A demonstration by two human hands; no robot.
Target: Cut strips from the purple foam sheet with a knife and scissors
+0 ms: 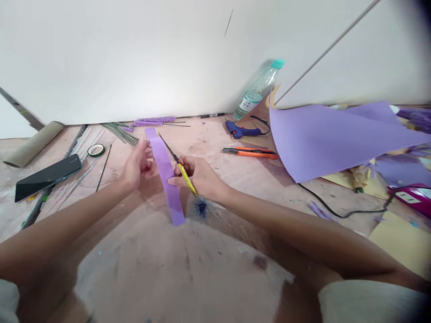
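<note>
My left hand [137,165] pinches the left edge of a long purple paper strip [165,176], which it holds above the wooden table [188,269]. My right hand [198,177] grips yellow-handled scissors [179,167]. Their dark blades point up and left, at the strip's right edge. The strip's lower end hangs down toward me.
A black phone [47,176], green tape roll [96,150], wire stems [117,130] and a cardboard tube [32,146] lie left. Purple flower sprig [153,121], water bottle [259,89], blue glue gun [242,130], orange cutter [251,153], large purple sheet [330,139] and a black cord [336,211] are at the right.
</note>
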